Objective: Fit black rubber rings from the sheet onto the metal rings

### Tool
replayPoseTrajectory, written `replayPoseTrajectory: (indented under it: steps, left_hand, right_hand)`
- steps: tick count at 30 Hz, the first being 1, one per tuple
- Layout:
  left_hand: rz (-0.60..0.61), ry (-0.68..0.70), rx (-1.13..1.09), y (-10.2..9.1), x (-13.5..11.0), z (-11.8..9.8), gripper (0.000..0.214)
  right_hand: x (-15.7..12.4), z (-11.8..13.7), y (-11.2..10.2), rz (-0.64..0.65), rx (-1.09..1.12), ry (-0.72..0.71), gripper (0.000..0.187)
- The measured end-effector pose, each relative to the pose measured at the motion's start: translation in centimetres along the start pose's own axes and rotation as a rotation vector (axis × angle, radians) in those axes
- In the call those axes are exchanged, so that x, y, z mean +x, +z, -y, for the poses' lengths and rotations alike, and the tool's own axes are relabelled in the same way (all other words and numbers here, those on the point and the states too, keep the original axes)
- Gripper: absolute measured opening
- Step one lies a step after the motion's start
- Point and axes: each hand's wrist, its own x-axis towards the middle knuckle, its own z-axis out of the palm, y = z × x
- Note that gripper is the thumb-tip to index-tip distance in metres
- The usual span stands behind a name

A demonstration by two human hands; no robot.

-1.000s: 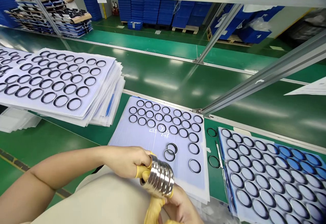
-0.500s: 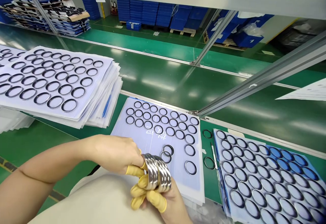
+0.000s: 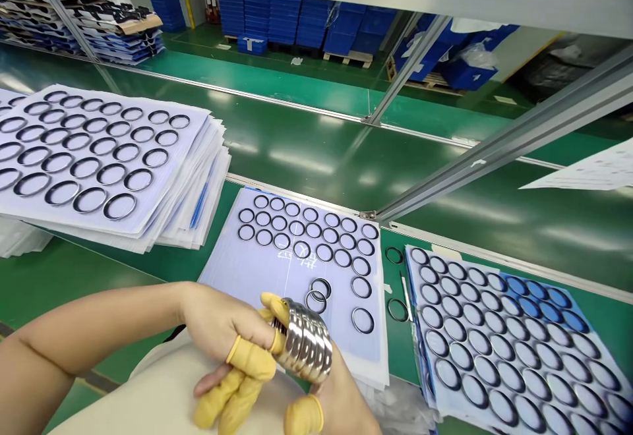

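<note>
Close to my body, a stack of shiny metal rings [image 3: 307, 344] lies sideways in my right hand [image 3: 341, 389], a yellow-cotted finger running through it and the thumb apart below. My left hand [image 3: 230, 339], also in yellow finger cots, reaches in from the left with fingers bent and a fingertip against the stack's left end. Part of its grip is hidden. Just beyond the hands is a white sheet [image 3: 262, 263] with rows of dark-edged rings along its far and right sides. Two overlapping rings [image 3: 316, 300] lie nearer its middle.
At left stands a tall pile of white sheets [image 3: 143, 224] topped with rings. On the right, another ring-covered sheet [image 3: 445, 395] has a blue part. Between the sheets lie loose rings [image 3: 397, 310] and a white pen-like tool [image 3: 405, 295]. A metal frame post [image 3: 494, 151] slants across.
The gap between two groups of rings in the stack has closed, and the stack has turned slightly. My left hand's fingers have spread downward and left. The whole view has shifted slightly.
</note>
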Motion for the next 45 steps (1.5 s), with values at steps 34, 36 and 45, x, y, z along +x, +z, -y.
replayPoseTrajectory:
  steps: [34,36,45]
  left_hand:
    - [-0.982,0.542,0.679,1.4,-0.3,1.5,0.027]
    - [-1.011,0.525,0.807,1.5,-0.5,1.7,0.027]
    - [-1.094,0.425,0.682,2.1,-0.3,2.0,0.019]
  right_hand:
    - [-1.4,-1.3,2.9,-0.253,0.082,0.016,0.052]
    - [-1.1,-0.8,2.8,-0.318,0.048,-0.005,0.040]
    - [-1.2,0.0,2.9,-0.400,0.066,-0.052,0.024]
